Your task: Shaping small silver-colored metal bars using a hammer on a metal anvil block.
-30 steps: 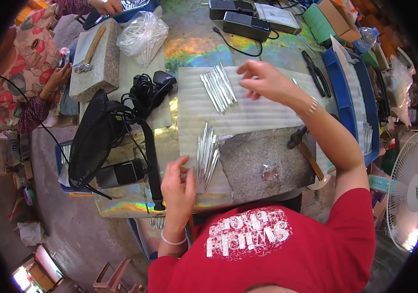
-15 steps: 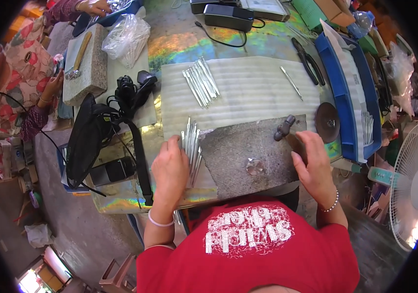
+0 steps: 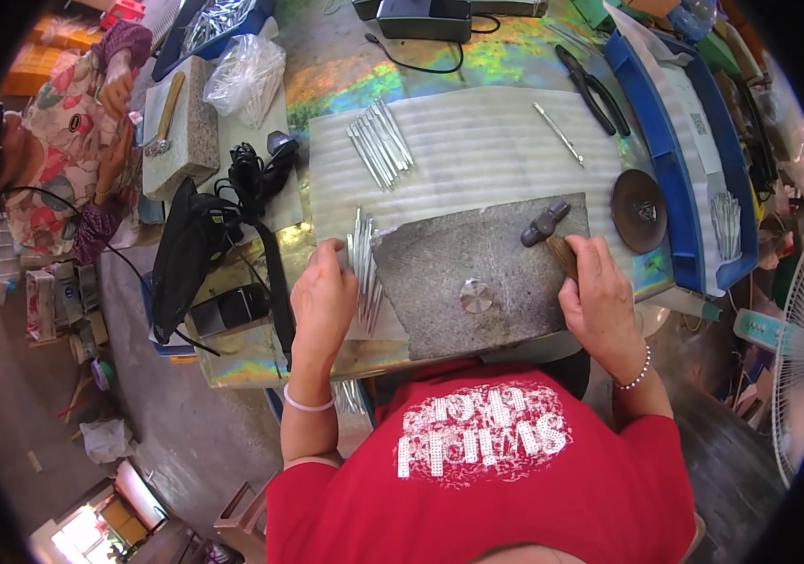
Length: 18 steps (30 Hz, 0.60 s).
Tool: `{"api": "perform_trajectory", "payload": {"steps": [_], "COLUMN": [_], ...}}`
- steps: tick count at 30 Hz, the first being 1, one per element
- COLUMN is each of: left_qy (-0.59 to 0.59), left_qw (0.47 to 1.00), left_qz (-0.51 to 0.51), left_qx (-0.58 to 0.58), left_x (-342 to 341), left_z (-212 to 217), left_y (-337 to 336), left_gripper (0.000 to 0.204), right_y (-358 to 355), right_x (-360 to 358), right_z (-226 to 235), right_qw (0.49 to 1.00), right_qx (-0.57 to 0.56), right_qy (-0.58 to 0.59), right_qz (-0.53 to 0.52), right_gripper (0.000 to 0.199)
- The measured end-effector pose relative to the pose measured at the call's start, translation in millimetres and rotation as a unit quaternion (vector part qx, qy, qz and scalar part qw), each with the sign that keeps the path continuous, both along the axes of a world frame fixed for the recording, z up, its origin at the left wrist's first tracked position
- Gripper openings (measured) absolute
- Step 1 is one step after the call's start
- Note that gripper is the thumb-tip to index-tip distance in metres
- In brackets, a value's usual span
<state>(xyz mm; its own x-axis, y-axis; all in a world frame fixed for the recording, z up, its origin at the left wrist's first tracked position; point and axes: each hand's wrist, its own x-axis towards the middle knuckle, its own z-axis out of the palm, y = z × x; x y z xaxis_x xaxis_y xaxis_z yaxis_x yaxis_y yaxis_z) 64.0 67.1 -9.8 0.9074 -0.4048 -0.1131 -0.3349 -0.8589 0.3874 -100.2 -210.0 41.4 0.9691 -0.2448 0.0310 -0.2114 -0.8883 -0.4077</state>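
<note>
My right hand point(image 3: 599, 305) is closed round the wooden handle of a small hammer point(image 3: 545, 224), whose dark head lies over the far right part of a grey slab point(image 3: 430, 273). A round shiny metal disc point(image 3: 476, 298) is on the slab, toward its near edge. My left hand point(image 3: 324, 296) rests beside a loose bundle of thin silvery metal rods point(image 3: 364, 268), left of the slab. Its fingers are curled in against the rods; what they hold, if anything, is hidden.
More rods point(image 3: 380, 146) and a single rod point(image 3: 558, 133) lie on the white foam sheet point(image 3: 468, 132). Pliers point(image 3: 592, 91), a brown dish point(image 3: 639, 209) and a blue tray point(image 3: 679, 188) are to the right. Leftward are a black bag point(image 3: 186, 254), a stone block point(image 3: 197, 117) and a co-worker point(image 3: 59, 160).
My right hand has closed on the hammer handle from an open pose beside it. My left hand stays by the rods. The co-worker's hand has drawn back from the far tray. The view has shifted slightly.
</note>
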Motion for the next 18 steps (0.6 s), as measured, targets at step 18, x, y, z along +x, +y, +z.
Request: {"api": "perform_trajectory", "payload": {"steps": [18], "left_qy": [0.004], "left_qw": [0.999], "left_qz": [-0.006], "left_qx": [-0.042], "left_x": [7.1], "left_z": [-13.1], "left_y": [8.5], "left_gripper": [0.021], "right_y": [2.8], "right_x": [-26.9], "right_z": [-18.6], "right_qw": [0.961], "right_qx": [0.249], "right_qy": [-0.072], "right_qz": [-0.092], "right_gripper": [0.033]}}
